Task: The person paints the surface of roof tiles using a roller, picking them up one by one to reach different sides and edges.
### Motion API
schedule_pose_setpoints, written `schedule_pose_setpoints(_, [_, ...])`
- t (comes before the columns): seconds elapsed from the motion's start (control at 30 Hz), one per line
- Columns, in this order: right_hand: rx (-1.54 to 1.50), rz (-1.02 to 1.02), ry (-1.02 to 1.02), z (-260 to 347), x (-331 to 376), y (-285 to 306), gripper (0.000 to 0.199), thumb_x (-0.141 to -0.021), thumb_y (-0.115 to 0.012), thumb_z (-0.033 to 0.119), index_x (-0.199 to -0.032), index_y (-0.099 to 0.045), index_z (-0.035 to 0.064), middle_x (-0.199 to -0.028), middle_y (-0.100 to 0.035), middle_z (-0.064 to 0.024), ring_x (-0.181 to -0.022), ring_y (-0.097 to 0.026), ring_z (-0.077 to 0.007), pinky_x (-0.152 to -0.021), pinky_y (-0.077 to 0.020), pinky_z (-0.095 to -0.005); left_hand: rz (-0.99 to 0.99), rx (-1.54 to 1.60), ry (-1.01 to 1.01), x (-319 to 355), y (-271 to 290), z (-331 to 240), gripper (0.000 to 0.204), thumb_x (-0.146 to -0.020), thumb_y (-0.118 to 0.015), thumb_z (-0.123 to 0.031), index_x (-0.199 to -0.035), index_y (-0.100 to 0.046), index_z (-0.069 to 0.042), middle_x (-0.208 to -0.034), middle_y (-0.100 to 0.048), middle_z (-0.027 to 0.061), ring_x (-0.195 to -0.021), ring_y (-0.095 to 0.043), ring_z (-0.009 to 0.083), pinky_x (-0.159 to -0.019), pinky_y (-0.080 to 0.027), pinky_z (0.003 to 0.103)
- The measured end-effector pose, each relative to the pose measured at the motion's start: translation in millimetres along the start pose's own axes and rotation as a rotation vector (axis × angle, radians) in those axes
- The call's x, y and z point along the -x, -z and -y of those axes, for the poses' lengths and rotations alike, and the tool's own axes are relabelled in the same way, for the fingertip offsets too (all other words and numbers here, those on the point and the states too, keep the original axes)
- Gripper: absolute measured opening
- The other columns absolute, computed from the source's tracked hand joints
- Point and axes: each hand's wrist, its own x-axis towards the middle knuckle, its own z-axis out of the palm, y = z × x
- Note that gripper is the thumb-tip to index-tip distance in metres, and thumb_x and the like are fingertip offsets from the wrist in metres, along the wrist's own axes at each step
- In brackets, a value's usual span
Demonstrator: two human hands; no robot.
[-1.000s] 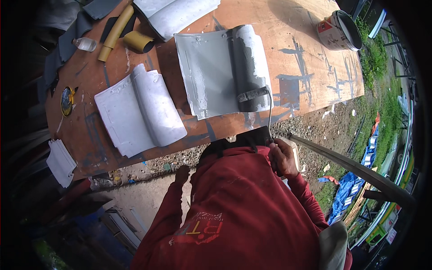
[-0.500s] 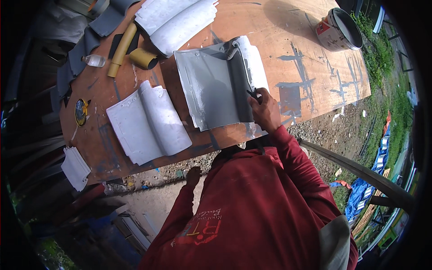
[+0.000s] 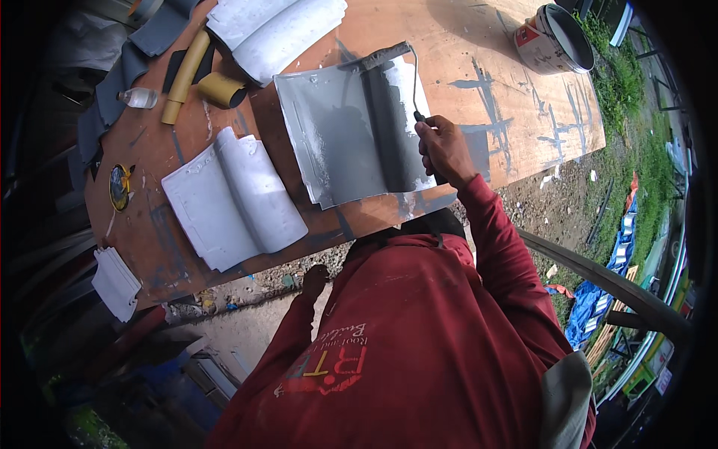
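My right hand (image 3: 446, 152) is closed round the dark handle of a paint roller (image 3: 386, 56). Its long wire frame reaches up to the grey-coated roller head, which lies across the far edge of a roof tile (image 3: 336, 138). Wet grey paint covers most of this tile, with white showing along its left side and at its right edge. Low beside my body hangs my left hand (image 3: 315, 280), dark in shadow, nearest the table's front edge; its fingers cannot be made out. Left of the painted tile lies a white unpainted roof tile (image 3: 232, 198).
At the far right of the wooden table (image 3: 516, 90) stands a paint bucket (image 3: 557, 41). More white tiles (image 3: 273, 30), a yellow tube (image 3: 187, 75), a shorter yellow piece (image 3: 222, 91), a small clear bottle (image 3: 138, 98) and a roll of tape (image 3: 119, 187) lie toward the left.
The roller has moved to the tile's far edge, its head now lying crosswise. Grey paint now covers more of the raised right part. My left hand stays low at my side.
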Motion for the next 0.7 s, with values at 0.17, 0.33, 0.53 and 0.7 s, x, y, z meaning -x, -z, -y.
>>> schedule_pose_setpoints(0.17, [-0.115,0.137,-0.204,-69.9,113.9,35.3,0.034,-0.105,-0.057,0.030,-0.115,-0.058,-0.0029,-0.068,-0.056,-0.0014,-0.050,-0.050,-0.0074,-0.045,-0.0396,-0.0254,0.100,-0.335,0.031,19.1,-8.3,-33.7,0.032,-0.101,-0.055,-0.023,-0.117,-0.069,0.000,-0.107,-0.072,0.0135,-0.096,-0.071,0.0250,-0.080,-0.059,0.038])
schedule_pose_setpoints(0.33, [-0.182,0.198,-0.353,-94.3,184.6,49.2,0.034,-0.108,-0.053,0.031,-0.113,-0.058,-0.0024,-0.067,-0.054,0.0006,-0.051,-0.048,-0.0049,-0.044,-0.0358,-0.0229,0.265,-0.673,-0.102,24.8,2.0,9.8,0.037,-0.094,-0.062,-0.036,-0.105,-0.075,-0.004,-0.109,-0.073,0.0222,-0.100,-0.070,0.0360,-0.083,-0.053,0.049])
schedule_pose_setpoints(0.53, [-0.257,0.169,-0.158,-66.4,71.8,30.6,0.034,-0.108,-0.052,0.034,-0.111,-0.059,0.0006,-0.070,-0.057,-0.0032,-0.047,-0.051,-0.0085,-0.042,-0.0404,-0.0244,0.095,-0.478,0.106,-4.0,32.6,-11.0,0.035,-0.095,-0.063,-0.032,-0.115,-0.071,-0.004,-0.103,-0.075,0.0148,-0.086,-0.072,0.0247,-0.079,-0.056,0.039])
schedule_pose_setpoints(0.7, [-0.278,0.182,-0.067,-24.8,-25.1,33.1,0.033,-0.107,-0.054,0.033,-0.106,-0.060,0.0002,-0.073,-0.057,-0.0041,-0.052,-0.054,-0.0104,-0.045,-0.0469,-0.0279,-0.105,-0.382,0.078,10.1,42.5,-24.2,0.036,-0.098,-0.063,-0.031,-0.124,-0.069,-0.007,-0.104,-0.075,0.0098,-0.084,-0.072,0.0199,-0.079,-0.055,0.036])
